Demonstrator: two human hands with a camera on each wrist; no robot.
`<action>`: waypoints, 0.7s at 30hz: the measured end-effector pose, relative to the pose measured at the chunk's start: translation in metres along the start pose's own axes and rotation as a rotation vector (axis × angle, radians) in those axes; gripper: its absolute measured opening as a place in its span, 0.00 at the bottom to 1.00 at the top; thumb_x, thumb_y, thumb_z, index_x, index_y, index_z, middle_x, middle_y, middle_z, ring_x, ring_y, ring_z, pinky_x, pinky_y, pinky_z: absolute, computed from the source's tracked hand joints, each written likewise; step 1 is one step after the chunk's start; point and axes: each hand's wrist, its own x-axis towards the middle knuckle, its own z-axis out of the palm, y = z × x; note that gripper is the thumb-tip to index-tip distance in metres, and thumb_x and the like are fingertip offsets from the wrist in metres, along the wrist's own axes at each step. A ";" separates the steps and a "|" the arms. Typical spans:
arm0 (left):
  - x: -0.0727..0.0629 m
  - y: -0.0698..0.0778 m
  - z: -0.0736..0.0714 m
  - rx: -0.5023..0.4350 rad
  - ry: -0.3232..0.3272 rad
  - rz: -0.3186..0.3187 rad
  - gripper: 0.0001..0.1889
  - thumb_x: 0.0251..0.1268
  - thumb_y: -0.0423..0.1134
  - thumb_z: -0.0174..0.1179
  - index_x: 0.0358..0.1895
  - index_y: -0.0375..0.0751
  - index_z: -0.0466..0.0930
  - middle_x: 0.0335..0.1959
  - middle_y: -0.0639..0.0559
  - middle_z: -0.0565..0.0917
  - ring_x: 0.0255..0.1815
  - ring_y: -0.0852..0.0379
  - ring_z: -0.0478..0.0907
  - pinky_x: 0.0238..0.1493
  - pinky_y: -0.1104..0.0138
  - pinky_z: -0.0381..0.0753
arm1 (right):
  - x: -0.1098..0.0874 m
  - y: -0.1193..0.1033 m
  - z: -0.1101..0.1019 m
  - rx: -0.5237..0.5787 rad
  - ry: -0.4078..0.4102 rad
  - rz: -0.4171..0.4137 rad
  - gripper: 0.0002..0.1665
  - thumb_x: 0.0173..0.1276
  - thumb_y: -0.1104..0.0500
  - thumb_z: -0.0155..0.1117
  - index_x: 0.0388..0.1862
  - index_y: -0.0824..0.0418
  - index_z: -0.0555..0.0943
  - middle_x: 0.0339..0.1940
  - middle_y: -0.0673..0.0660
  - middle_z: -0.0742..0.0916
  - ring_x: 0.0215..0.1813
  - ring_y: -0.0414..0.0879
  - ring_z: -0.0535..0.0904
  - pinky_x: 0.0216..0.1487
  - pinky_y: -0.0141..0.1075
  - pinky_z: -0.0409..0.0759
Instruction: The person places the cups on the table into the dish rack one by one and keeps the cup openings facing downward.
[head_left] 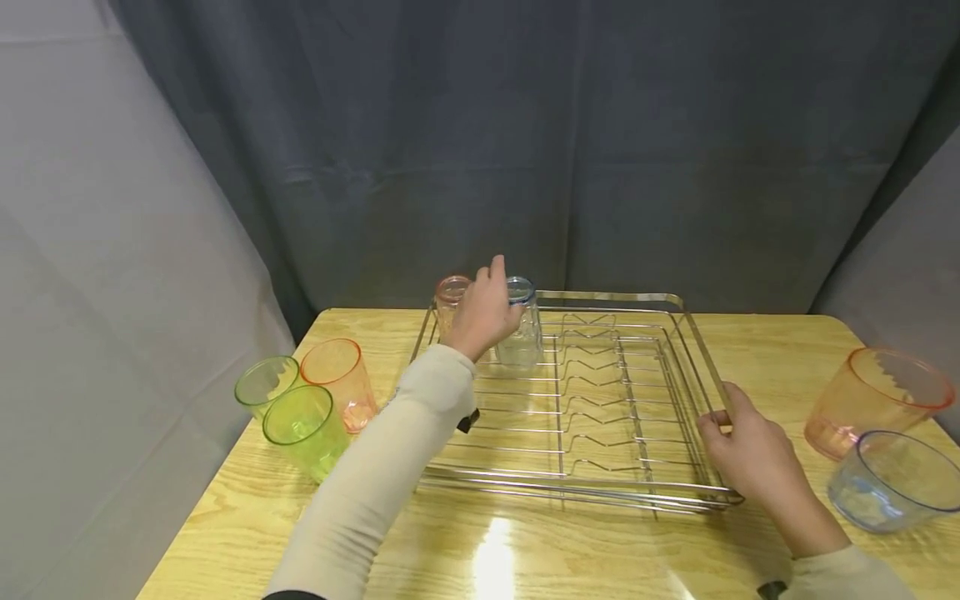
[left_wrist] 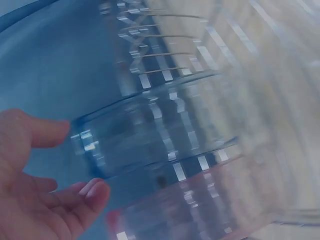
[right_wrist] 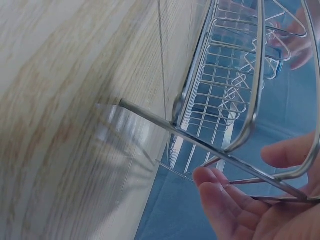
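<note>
A clear glass with a blue rim [head_left: 519, 333] stands upside down at the back left of a metal wire dish rack [head_left: 558, 417]. Beside it is a red-rimmed glass [head_left: 447, 304], partly hidden by my left hand [head_left: 483, 312]. Thumb and fingers of that hand are spread at the upper end of the blue-rimmed glass [left_wrist: 150, 130], which looks free of their grip in the blurred left wrist view. My right hand [head_left: 753, 446] grips the right side rail of the rack, with wires [right_wrist: 250, 181] passing between thumb and fingers.
On the left of the table [head_left: 450, 558] stand two green tumblers [head_left: 307, 433] and an orange tumbler [head_left: 348, 387]. To the right, near my right forearm, are a wide orange tumbler [head_left: 855, 408] and a blue one [head_left: 873, 496]. Dark curtain [head_left: 450, 150] hangs behind.
</note>
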 end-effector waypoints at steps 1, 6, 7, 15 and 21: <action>-0.002 0.001 -0.006 -0.014 0.019 0.012 0.40 0.71 0.46 0.57 0.79 0.40 0.47 0.71 0.38 0.67 0.62 0.42 0.76 0.62 0.54 0.79 | 0.000 0.001 0.000 0.000 -0.005 0.001 0.43 0.79 0.49 0.40 0.77 0.78 0.44 0.61 0.77 0.79 0.49 0.71 0.82 0.35 0.48 0.78; -0.019 0.006 -0.041 -0.142 0.110 0.054 0.31 0.72 0.46 0.55 0.75 0.44 0.60 0.67 0.46 0.73 0.64 0.48 0.76 0.64 0.56 0.77 | 0.001 0.006 -0.004 0.000 -0.022 0.004 0.44 0.79 0.47 0.40 0.77 0.78 0.42 0.62 0.77 0.78 0.51 0.73 0.80 0.37 0.51 0.78; -0.024 0.007 -0.047 -0.160 0.124 0.065 0.30 0.72 0.46 0.55 0.74 0.44 0.62 0.66 0.47 0.74 0.64 0.50 0.76 0.64 0.56 0.77 | 0.001 0.007 -0.004 -0.001 -0.021 0.003 0.44 0.79 0.47 0.40 0.77 0.78 0.42 0.62 0.77 0.78 0.52 0.74 0.80 0.38 0.52 0.78; -0.070 0.002 -0.081 -0.223 0.181 0.150 0.20 0.71 0.44 0.55 0.63 0.43 0.75 0.56 0.49 0.81 0.50 0.52 0.82 0.58 0.57 0.79 | 0.006 0.013 -0.009 -0.009 -0.032 0.006 0.45 0.79 0.47 0.39 0.77 0.78 0.41 0.62 0.76 0.79 0.52 0.75 0.79 0.41 0.57 0.77; -0.099 -0.010 -0.085 -0.204 0.174 0.189 0.16 0.70 0.44 0.56 0.57 0.45 0.80 0.53 0.52 0.83 0.51 0.53 0.80 0.54 0.59 0.80 | 0.008 0.018 -0.012 -0.021 -0.039 0.005 0.45 0.79 0.47 0.39 0.76 0.79 0.41 0.62 0.77 0.78 0.52 0.77 0.78 0.41 0.58 0.77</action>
